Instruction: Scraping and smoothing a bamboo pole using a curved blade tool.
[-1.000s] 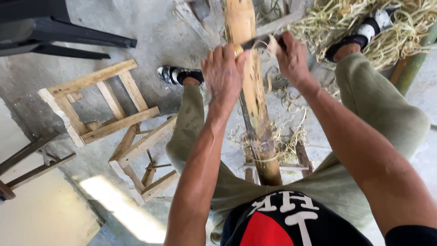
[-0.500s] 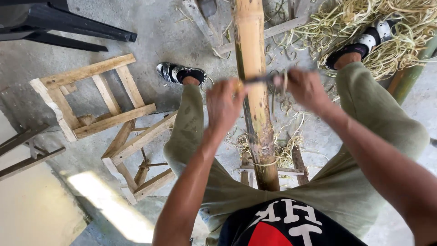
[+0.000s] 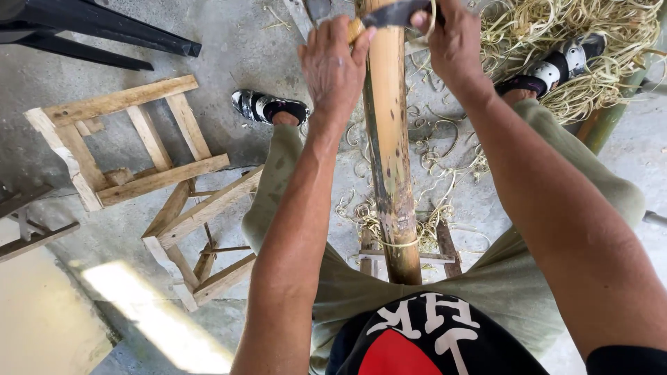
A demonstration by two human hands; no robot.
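Fingers of both hands were clenched on a drawknife [image 3: 397,12] laid across the bamboo pole [image 3: 389,139].
A slip could be caused by the blade catching, with the left hand [image 3: 333,66] and right hand [image 3: 455,45] jerked near.

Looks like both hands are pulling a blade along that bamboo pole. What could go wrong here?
The blade lies across the bamboo pole, gripped at each end by the left hand and right hand; a slip could bring it toward the legs on either side. The curled shavings around the sandalled foot might be slippery underfoot.
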